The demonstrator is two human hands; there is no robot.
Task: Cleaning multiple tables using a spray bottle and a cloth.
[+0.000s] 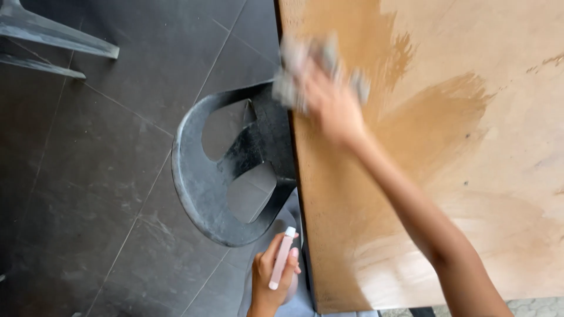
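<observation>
My right hand (332, 100) reaches across a light brown wooden tabletop (470, 176) and grips a grey cloth (311, 64), blurred by motion, pressed near the table's left edge. Darker wet streaks spread on the wood around the cloth. My left hand (271, 276) hangs below the table's edge at the bottom of the view, holding a slim pale pink bottle (282, 258) with a white cap.
A dark grey plastic chair (205, 176) stands against the table's left edge on a dark tiled floor (106, 176). Legs of another chair (47, 35) show at the top left.
</observation>
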